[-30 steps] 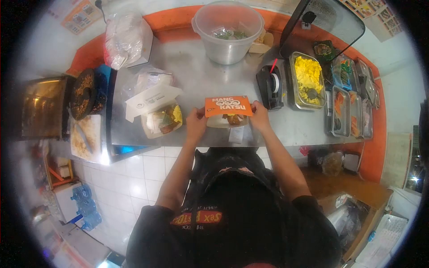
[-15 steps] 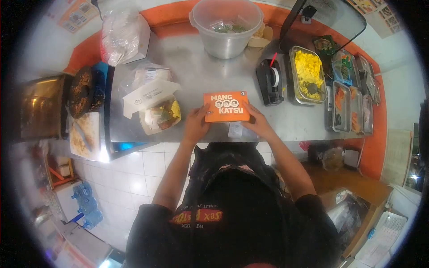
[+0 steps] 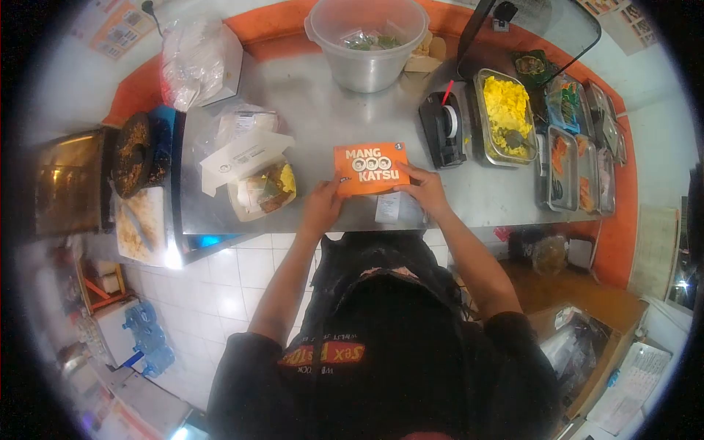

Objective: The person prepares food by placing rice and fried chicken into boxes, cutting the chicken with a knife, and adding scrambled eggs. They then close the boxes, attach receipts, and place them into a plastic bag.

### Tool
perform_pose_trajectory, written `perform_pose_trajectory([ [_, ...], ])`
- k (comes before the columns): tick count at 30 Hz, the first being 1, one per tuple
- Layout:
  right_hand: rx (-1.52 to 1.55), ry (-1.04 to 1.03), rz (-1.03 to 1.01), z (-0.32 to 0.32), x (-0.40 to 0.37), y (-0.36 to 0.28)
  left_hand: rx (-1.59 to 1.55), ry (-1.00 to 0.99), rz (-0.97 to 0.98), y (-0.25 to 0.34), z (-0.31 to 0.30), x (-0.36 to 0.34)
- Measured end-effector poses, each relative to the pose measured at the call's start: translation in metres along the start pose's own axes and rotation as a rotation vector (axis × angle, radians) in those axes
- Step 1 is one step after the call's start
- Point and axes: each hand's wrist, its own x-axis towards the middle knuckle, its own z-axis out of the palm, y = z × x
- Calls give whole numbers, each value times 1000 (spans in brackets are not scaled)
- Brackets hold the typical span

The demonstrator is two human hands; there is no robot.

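An orange takeout box with "MANG KATSU" on its lid is closed, between my two hands at the counter's front edge. My left hand grips its left front corner, and my right hand grips the right front corner with fingers along the side. A white paper slip, perhaps a receipt, lies on the counter just in front of the box, partly under it. To the left stands an open takeout box holding yellow food, something brown and green, and a white packet.
At the back is a clear plastic tub with bagged greens. Right of my hands sit a tape dispenser, a metal tray of yellow food and several smaller trays. A cutting board with a knife lies left.
The orange box has shifted slightly away from the counter's front edge, and more of the paper slip shows. Both hands keep their hold on the box.
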Motion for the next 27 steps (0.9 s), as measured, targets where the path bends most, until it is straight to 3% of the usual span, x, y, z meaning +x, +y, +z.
perform_pose_trajectory([
  [5,-92,10,-36,-6,2,7,-123,51,-23,6,-2,6],
  [12,-102,4,-40,-8,6,3,-61,110,22,6,0,12],
  [14,-200,-80,62,-12,5,-9,-75,82,-46,7,-2,16],
  [18,-113,-96,103,-15,6,-12,-61,5,-91,5,-5,16],
  [20,-77,-158,22,-18,4,-14,-25,142,124,-1,2,12],
  [24,-5,-181,-62,-20,1,-11,85,161,254,-13,7,9],
  [27,-140,-162,-106,-15,-5,-18,155,144,310,-9,2,10],
])
